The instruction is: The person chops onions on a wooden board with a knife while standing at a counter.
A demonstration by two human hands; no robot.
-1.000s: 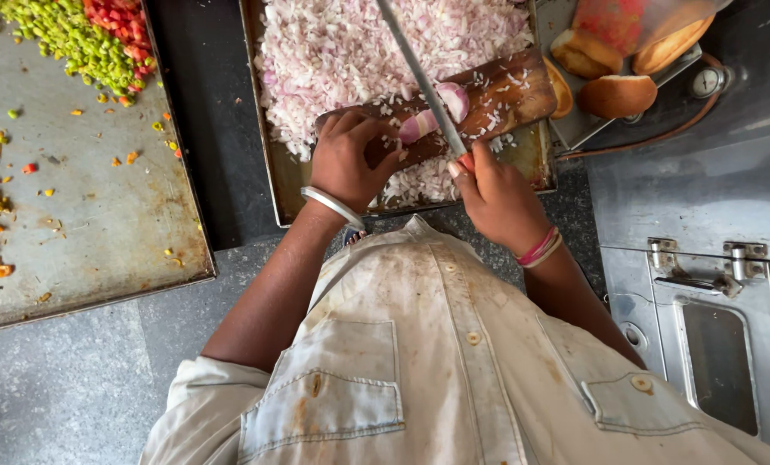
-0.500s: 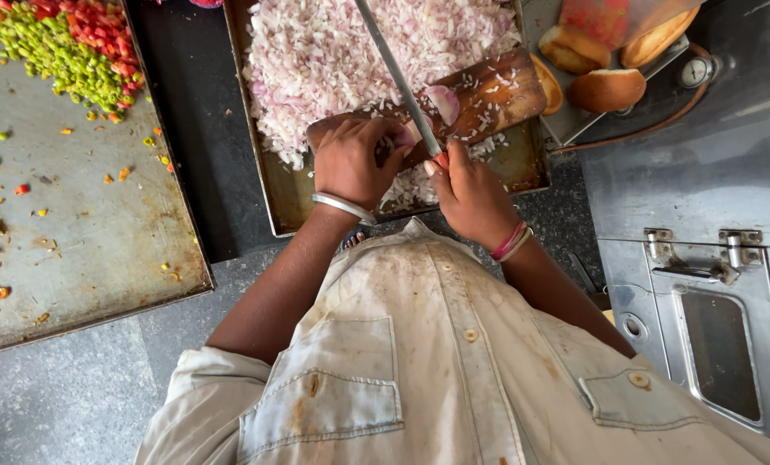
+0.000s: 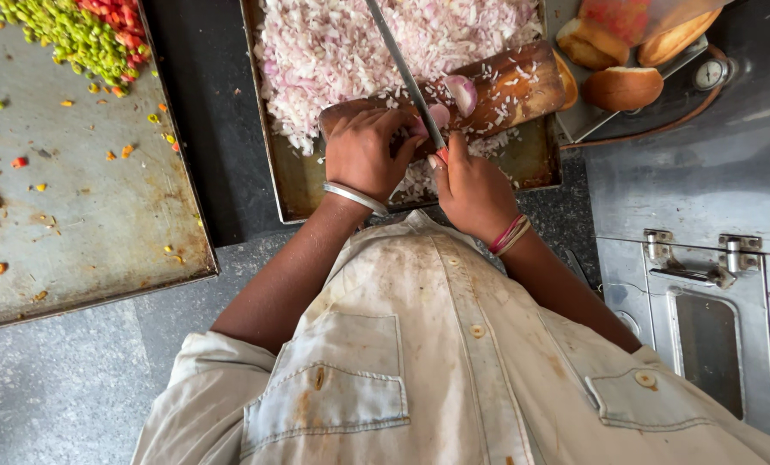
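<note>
A: Report the state of your hands.

B: Your right hand (image 3: 475, 189) is closed around the handle of the long knife (image 3: 406, 77); the blade runs away from you across the wooden cutting board (image 3: 522, 86). Your left hand (image 3: 363, 151) is curled, fingers bent down onto a piece of onion (image 3: 436, 116) at the near edge of the board, just beside the blade. A second onion half (image 3: 462, 93) lies on the board on the far side of the blade.

A: What could go wrong from here?

B: In my judgement, the main hazard is the left fingertips: they sit touching the onion right next to the edge, so a slip of the blade on the wet onion could reach them. The board rests inside the tray and on loose cuttings; it could shift under pressure.

A: List the containers and their contents.

B: The metal tray (image 3: 286, 185) under the board holds a large heap of chopped onion (image 3: 350, 52). The flat tray to your left (image 3: 101, 224) carries chopped green pieces (image 3: 66, 34), chopped red pieces (image 3: 122, 17) and scattered orange bits. At upper right, bread buns (image 3: 621, 86) sit on a smaller tray. All stand on the dark counter (image 3: 204, 103).
</note>
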